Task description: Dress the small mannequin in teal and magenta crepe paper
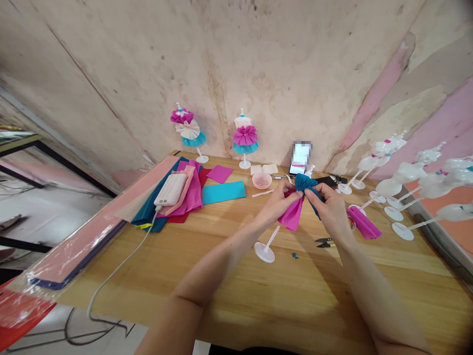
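A small white mannequin on a round-based stand (pixel 264 252) leans in front of me, with a magenta paper skirt (pixel 291 213) round its lower part. Gathered dark blue crepe paper (pixel 305 182) lies across its upper part. My left hand (pixel 281 199) pinches the blue paper's left side, just above the magenta skirt. On the right, my right hand (pixel 328 203) has thumb and fingers closed on the blue paper, whose loose end hangs beside the thumb. Most of the mannequin's body is hidden by paper and hands.
Two dressed mannequins (pixel 245 135) stand by the wall. A pink bead bowl (pixel 262 180), a phone (pixel 300 157) and black snips (pixel 325 242) are on the table (pixel 236 301). A power bank (pixel 170 189) rests on coloured paper at left; several bare mannequins (pixel 391 186) and a magenta roll (pixel 364 222) are at right.
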Motion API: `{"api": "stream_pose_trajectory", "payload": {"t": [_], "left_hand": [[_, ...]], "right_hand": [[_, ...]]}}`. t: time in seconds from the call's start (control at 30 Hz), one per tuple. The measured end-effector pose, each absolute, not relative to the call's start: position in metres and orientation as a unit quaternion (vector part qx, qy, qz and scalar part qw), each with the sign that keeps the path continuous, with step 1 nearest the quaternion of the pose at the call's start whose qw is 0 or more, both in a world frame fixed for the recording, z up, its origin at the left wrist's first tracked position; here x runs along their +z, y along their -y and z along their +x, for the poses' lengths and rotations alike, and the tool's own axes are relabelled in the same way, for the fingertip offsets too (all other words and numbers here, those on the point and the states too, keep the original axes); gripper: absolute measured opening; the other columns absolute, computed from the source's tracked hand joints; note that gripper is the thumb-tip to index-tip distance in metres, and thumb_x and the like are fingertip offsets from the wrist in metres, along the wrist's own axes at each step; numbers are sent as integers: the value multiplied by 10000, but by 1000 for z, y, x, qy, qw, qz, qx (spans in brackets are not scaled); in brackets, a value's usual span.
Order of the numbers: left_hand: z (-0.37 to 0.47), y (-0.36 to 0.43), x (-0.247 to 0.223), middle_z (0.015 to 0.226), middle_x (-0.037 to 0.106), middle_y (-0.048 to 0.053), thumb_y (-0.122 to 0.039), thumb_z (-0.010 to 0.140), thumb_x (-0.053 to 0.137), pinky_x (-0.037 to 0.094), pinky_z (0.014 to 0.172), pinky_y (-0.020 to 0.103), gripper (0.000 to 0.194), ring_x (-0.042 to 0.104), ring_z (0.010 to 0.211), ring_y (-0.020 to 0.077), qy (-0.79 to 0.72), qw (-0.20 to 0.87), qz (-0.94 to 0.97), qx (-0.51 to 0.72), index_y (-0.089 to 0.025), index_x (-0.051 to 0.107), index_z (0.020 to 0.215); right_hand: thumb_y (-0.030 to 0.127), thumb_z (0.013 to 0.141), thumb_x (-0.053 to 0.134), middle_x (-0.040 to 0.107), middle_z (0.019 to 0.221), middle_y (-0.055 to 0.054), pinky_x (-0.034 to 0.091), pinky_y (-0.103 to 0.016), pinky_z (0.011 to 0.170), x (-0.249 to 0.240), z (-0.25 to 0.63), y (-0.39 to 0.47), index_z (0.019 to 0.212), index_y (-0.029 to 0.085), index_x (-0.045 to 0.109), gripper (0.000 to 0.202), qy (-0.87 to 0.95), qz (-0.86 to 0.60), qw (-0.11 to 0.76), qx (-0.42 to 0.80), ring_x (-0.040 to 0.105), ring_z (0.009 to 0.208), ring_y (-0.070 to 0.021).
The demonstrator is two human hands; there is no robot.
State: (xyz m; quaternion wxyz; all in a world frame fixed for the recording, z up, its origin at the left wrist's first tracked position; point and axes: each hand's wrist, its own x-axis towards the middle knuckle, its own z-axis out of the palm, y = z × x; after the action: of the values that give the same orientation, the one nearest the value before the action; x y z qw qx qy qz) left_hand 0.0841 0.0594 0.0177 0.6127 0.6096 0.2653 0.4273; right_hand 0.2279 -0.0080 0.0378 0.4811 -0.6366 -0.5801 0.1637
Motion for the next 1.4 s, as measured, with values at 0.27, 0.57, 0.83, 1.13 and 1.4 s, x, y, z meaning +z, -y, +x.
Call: {"api": "stream_pose_trajectory", "payload": {"t": [0.27, 0.57, 0.83, 1.13, 1.4], "left_hand": [[85, -61, 8, 972, 545, 31, -354, 829, 623, 409, 815, 300, 270, 530, 890, 147, -265, 531, 675, 438, -191, 454, 962], [85, -58, 10, 924, 545, 19, -348, 827, 612, 392, 767, 280, 253, 516, 823, 136, -285, 486, 694, 448, -195, 446, 942], [82, -57, 14, 909, 536, 19, -304, 865, 553, 399, 777, 285, 165, 514, 833, 136, -260, 466, 711, 457, -194, 442, 919], [82, -63, 17, 887, 580, 20, -318, 857, 589, 453, 738, 290, 191, 607, 811, 145, -253, 653, 584, 412, -178, 473, 918], [83, -63, 12, 921, 621, 40, -327, 836, 622, 459, 777, 309, 221, 603, 853, 156, -262, 630, 603, 414, -173, 496, 931]], "right_hand": [[478, 853, 593, 486, 619, 29, 260, -249, 485, 36, 228, 6, 748, 199, 564, 299, 564, -648, 490, 146, 344, 552, -108], [494, 853, 585, 484, 614, 28, 256, -249, 488, 36, 225, 8, 745, 198, 566, 316, 564, -655, 483, 142, 341, 556, -111], [487, 860, 585, 504, 641, 23, 273, -248, 490, 37, 227, 7, 764, 201, 562, 302, 574, -650, 474, 151, 364, 567, -111], [481, 861, 589, 487, 658, 21, 268, -252, 491, 41, 234, 9, 816, 207, 599, 279, 601, -628, 462, 174, 362, 577, -114], [457, 849, 616, 509, 695, 18, 271, -250, 498, 42, 233, 8, 827, 200, 607, 257, 590, -615, 487, 191, 371, 594, -109]]}}
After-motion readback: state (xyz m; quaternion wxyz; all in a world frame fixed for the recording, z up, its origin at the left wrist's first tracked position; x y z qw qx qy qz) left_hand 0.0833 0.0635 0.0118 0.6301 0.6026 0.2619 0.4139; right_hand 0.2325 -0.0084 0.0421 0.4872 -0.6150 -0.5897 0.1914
